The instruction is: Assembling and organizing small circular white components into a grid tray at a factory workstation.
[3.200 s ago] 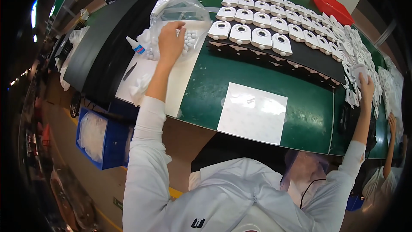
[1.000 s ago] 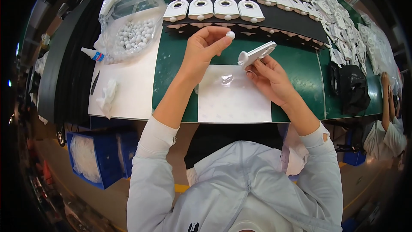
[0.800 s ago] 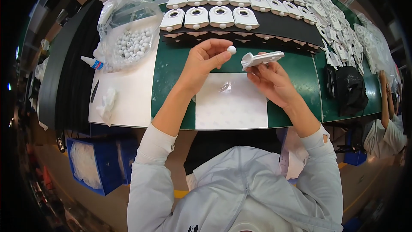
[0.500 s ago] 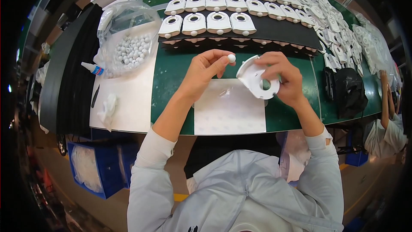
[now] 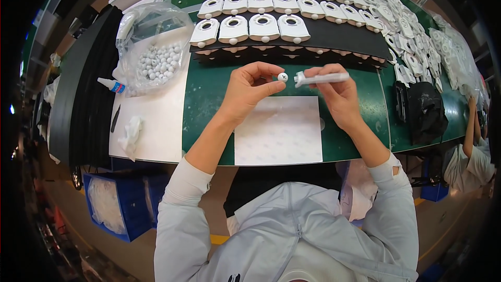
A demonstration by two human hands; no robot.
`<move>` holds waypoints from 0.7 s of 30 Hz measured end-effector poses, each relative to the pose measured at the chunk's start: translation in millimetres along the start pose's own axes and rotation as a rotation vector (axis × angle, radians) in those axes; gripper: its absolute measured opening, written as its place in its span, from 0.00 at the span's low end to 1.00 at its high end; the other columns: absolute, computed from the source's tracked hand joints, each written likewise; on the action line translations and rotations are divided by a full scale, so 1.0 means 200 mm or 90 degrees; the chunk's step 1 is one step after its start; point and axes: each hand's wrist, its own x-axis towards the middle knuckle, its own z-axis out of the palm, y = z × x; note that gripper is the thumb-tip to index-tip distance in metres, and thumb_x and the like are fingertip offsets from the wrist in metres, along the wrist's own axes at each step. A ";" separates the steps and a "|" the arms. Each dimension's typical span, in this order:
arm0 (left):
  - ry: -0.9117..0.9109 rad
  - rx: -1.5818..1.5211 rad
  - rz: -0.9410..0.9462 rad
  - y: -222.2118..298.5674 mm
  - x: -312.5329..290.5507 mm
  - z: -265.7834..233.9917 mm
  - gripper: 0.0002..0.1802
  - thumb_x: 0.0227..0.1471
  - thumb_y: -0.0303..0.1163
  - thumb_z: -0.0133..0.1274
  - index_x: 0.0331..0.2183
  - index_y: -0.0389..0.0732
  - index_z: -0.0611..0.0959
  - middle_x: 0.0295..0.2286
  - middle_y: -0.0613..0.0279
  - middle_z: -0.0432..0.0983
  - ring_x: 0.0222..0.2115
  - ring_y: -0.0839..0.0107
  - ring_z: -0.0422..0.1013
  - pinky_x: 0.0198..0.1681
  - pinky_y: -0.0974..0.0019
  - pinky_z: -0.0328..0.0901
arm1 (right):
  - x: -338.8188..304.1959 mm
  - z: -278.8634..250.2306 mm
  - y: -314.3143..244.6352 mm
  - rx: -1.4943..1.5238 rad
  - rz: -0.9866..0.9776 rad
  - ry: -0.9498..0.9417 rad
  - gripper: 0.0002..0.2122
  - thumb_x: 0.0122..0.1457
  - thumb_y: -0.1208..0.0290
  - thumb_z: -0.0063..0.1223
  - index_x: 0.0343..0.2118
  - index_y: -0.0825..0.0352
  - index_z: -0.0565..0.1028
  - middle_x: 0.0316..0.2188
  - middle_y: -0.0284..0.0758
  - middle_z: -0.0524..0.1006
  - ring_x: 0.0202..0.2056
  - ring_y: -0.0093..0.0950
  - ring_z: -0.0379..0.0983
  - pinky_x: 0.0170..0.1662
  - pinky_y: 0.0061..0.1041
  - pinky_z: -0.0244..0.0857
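Between the thumb and fingers of my left hand is a small white ball, a dark cross-shaped mark facing up. My right hand grips a white plastic housing, turned edge-on so that its hole is hidden. One narrow end of the housing points at the ball, with a small gap between them. Below both hands a white sheet lies on the green tabletop. Farther back, similar white housings stand in rows, each with a ball at its front edge.
To the left, a clear bag holds many white balls, near a small glue bottle. Loose white parts are heaped at right, by a black bag. A blue bin sits below. Another person's arm shows at far right.
My right hand has turned the housing from face-on to edge-on. The ball in my left hand has rolled so its dark mark shows, and my left hand has shifted slightly.
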 end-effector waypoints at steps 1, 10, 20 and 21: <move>0.002 0.015 0.010 0.01 0.00 0.01 0.14 0.39 0.22 0.59 0.33 0.38 0.79 0.26 0.67 0.74 0.26 0.82 0.67 0.31 0.79 0.63 | 0.00 0.00 0.02 0.083 0.082 0.025 0.05 0.56 0.76 0.45 0.36 0.65 0.66 0.40 0.36 0.71 0.40 0.27 0.69 0.43 0.25 0.63; -0.034 0.054 0.002 0.01 -0.01 0.03 0.13 0.40 0.23 0.58 0.34 0.36 0.80 0.27 0.65 0.76 0.27 0.82 0.69 0.31 0.79 0.64 | 0.00 0.00 0.05 0.215 0.205 0.004 0.06 0.59 0.75 0.41 0.38 0.62 0.64 0.41 0.35 0.71 0.41 0.23 0.68 0.44 0.23 0.62; -0.082 0.218 0.130 -0.01 -0.01 0.02 0.19 0.29 0.27 0.66 0.30 0.38 0.81 0.23 0.68 0.74 0.23 0.80 0.65 0.26 0.78 0.60 | -0.01 -0.01 0.03 0.205 0.269 -0.059 0.06 0.57 0.74 0.44 0.37 0.63 0.63 0.38 0.36 0.72 0.37 0.23 0.69 0.39 0.22 0.63; -0.085 0.217 0.131 0.00 -0.01 0.02 0.19 0.29 0.27 0.66 0.30 0.38 0.81 0.23 0.68 0.74 0.23 0.80 0.65 0.26 0.78 0.60 | -0.01 -0.02 0.03 0.165 0.275 -0.107 0.07 0.57 0.74 0.45 0.37 0.64 0.63 0.37 0.36 0.72 0.35 0.22 0.69 0.37 0.21 0.64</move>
